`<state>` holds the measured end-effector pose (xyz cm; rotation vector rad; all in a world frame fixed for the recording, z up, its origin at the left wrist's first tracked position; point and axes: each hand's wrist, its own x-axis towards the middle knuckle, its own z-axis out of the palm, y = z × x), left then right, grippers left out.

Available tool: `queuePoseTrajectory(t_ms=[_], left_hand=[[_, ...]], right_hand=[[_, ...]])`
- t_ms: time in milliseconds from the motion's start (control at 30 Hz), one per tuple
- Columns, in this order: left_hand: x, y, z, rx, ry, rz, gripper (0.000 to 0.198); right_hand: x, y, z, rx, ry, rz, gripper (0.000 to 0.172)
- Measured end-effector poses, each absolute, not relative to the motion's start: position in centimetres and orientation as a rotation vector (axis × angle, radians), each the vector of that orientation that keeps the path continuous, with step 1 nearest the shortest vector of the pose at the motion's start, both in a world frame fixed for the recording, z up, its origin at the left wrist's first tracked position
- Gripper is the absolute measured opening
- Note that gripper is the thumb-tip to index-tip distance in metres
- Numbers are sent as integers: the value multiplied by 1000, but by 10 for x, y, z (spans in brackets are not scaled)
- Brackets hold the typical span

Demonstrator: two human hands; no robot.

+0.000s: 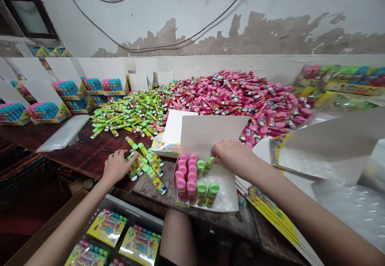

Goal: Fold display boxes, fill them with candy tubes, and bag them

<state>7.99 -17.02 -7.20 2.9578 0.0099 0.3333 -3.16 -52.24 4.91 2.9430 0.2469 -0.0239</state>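
Observation:
My right hand [228,153] pinches a green-capped candy tube [208,166] inside the display box [225,206]. Upright in the box's left part stand rows of pink-capped candy tubes [186,177], with a few green-capped ones beside them. White bumpy lining shows on the box's right side, and its tall white back flap [212,133] is raised. On the table to the left, my left hand [117,165] rests with fingers apart at a small group of green candy tubes [155,179] lying on their sides. Its thumb reaches over the nearest tubes.
Behind lie a heap of green tubes [129,111] and a larger heap of pink tubes [240,93]. Filled display boxes [49,111] and a clear plastic bag [64,133] are at left. Flat cartons [279,222] lie right. A crate [135,208] below holds packed boxes.

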Motion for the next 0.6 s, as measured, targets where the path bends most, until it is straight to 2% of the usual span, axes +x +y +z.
queuePoseTrajectory(t_ms=[233,367,467,567,600], left_hand=[[85,-157,-84,2812,-80,378,54],[80,-159,-76,2807,-167,481,51],[71,-164,-63,2747,-617,563,45],[63,-171,-53,2656,-1129,331,37],[62,-174,-51,2658,-1209,252,36]], right_hand=[[-23,-517,36,2965,321,-61,12],[-26,-531,29,2984,338,-52,14],[-41,-529,33,3040,243,159,20],[-59,-483,32,3142,254,523,28],[-62,-460,28,3194,384,543,26]])
